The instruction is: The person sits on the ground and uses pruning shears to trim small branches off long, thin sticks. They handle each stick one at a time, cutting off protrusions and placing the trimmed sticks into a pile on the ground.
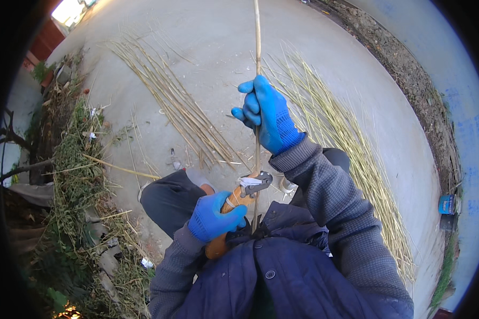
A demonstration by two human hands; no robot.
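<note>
My right hand point(266, 114), in a blue glove, grips a long thin pale stalk point(257, 37) that runs from my lap up and away. My left hand point(213, 215), also in a blue glove, holds orange-handled pruning shears point(238, 198). The grey metal jaws of the shears sit against the stalk just below my right hand. My knees in dark trousers show under both hands.
Two spreads of cut yellow stalks lie on the concrete ground, a left bundle point(175, 101) and a longer right bundle point(351, 143). Weeds and debris point(80, 175) line the left edge. A strip of soil and a blue wall run along the right, with a small blue container point(446, 204).
</note>
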